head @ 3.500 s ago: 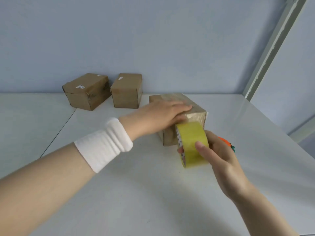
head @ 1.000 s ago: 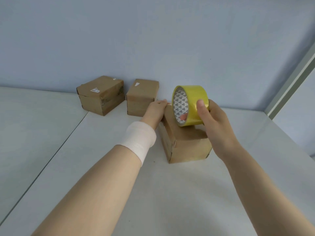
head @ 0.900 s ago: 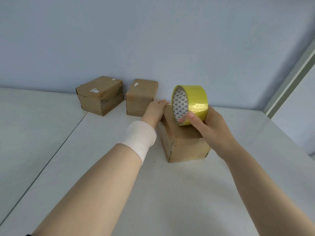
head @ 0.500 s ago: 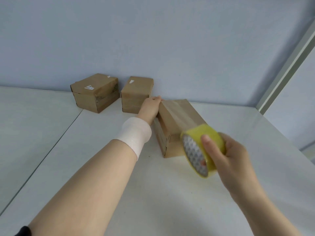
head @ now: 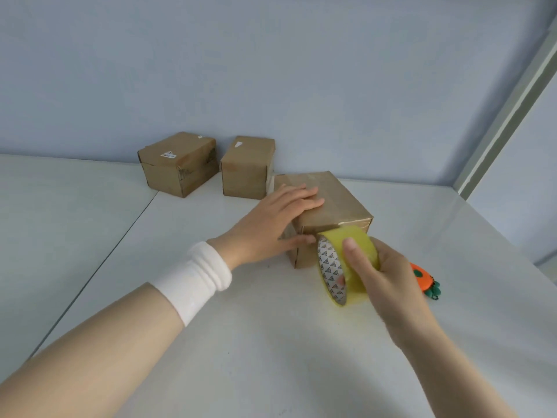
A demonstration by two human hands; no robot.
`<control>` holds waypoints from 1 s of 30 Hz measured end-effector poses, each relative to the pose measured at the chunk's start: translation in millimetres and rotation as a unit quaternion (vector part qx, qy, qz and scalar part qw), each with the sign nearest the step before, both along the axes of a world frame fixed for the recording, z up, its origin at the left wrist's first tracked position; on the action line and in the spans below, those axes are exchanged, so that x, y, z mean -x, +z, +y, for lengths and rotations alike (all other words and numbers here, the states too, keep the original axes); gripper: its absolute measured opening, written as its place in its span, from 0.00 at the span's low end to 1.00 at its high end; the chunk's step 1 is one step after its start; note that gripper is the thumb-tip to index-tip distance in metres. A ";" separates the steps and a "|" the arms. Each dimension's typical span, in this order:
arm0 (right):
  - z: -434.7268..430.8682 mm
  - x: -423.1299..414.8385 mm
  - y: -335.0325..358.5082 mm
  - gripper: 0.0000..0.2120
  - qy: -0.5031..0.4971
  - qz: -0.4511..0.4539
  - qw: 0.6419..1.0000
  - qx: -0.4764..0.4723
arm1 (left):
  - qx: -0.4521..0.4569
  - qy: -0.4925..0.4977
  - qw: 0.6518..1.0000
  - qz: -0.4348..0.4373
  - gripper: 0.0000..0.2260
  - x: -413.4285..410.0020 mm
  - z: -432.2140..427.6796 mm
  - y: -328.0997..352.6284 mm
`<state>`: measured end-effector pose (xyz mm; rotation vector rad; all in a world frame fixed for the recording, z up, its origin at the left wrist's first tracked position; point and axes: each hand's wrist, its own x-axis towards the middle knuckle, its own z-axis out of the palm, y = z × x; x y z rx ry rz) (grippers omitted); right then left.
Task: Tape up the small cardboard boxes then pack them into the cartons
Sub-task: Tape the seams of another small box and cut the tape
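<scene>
White table [head: 271, 342] fills the lower half, smooth and pale. A thin dark seam [head: 99, 267] cuts across it at eight o'clock, running slantwise from the far edge toward the near left. Up at twelve o'clock there's the plain blue wall [head: 271, 70], meeting the tabletop in a straight line. At two o'clock a pale frame strip [head: 509, 107] slants down to the table's far right corner. And at four o'clock, lying flat on the table, a small orange carrot-shaped object [head: 422, 277], only partly in sight, its green leafy end [head: 434, 292] pointing toward five.
</scene>
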<state>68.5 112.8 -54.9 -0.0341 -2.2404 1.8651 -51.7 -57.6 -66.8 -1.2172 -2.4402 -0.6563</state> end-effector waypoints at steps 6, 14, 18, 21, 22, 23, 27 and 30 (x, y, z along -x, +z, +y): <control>14.2 16.7 74.1 0.15 0.130 0.152 0.977 0.075 | -0.266 0.026 0.949 -0.167 0.15 -7.0 12.3 39.4; -2.3 74.3 81.8 0.18 0.043 0.100 0.994 0.033 | -0.423 0.103 0.797 -0.420 0.15 9.0 47.7 53.1; -3.5 71.3 81.5 0.16 0.048 0.116 0.992 0.015 | -0.483 0.077 0.761 -0.426 0.07 9.7 53.0 49.9; -7.6 53.0 80.3 0.12 0.017 0.164 0.985 0.045 | -0.486 0.062 0.769 -0.409 0.09 11.0 52.0 48.7; -8.0 44.6 77.3 0.13 0.007 0.186 0.981 0.052 | -0.484 0.056 0.774 -0.404 0.09 11.6 51.7 48.3; -7.6 36.0 73.4 0.14 0.001 0.202 0.978 0.058 | -0.481 0.049 0.779 -0.400 0.09 11.3 51.8 47.6; -0.6 20.1 58.3 0.14 0.047 0.198 0.978 0.056 | -0.484 0.042 0.777 -0.400 0.07 10.5 53.2 46.5; -0.3 20.4 55.8 0.12 0.052 0.183 0.982 -0.012 | -0.472 0.049 0.787 -0.393 0.07 10.8 52.6 47.2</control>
